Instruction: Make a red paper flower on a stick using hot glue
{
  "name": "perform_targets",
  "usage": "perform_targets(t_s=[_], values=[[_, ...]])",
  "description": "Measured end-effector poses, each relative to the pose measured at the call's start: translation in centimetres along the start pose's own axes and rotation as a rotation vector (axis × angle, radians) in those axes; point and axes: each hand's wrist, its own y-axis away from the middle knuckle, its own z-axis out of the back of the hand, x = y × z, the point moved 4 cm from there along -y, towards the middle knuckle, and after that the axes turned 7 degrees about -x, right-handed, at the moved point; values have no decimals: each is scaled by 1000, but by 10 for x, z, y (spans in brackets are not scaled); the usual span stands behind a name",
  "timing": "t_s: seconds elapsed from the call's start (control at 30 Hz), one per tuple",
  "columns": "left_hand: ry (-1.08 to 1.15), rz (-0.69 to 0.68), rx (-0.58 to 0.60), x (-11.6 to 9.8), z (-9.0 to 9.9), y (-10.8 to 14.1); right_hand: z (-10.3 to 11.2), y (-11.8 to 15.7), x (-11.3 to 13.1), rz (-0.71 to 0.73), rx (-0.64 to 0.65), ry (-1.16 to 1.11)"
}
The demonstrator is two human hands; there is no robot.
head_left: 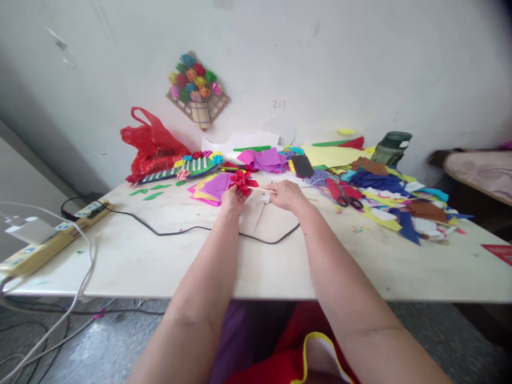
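Note:
A red paper flower (241, 181) is gripped in my left hand (233, 200), its petals standing above the fingers. My right hand (287, 196) pinches a thin wooden stick (262, 189), whose far end points left and reaches the flower. Just left of the flower lie pink, yellow and purple paper sheets (212, 188). Between and below the hands, a hot glue gun (265, 198) appears to rest on the table, partly hidden by my right hand.
A black cable (192, 228) crosses the table (160, 266) from a power strip (60, 240). To the right are scissors (347, 200), a phone (303, 166), a bottle (392, 148) and heaped paper scraps (400, 197). A red bag (154, 144) sits at the back left.

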Motion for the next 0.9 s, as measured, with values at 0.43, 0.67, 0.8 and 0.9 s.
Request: perform_targets(t_s=[0.43, 0.67, 0.8, 0.9], values=[[-440, 11, 428, 0, -5, 6, 3, -8, -41, -248, -249, -385], [-660, 127, 651, 10, -8, 22, -4, -6, -31, -174, -64, -795], [-678, 159, 652, 13, -7, 23, -9, -5, -29, -208, 24, -863], [-575, 172, 622, 13, -6, 19, -13, -6, -28, -225, 37, -906]])
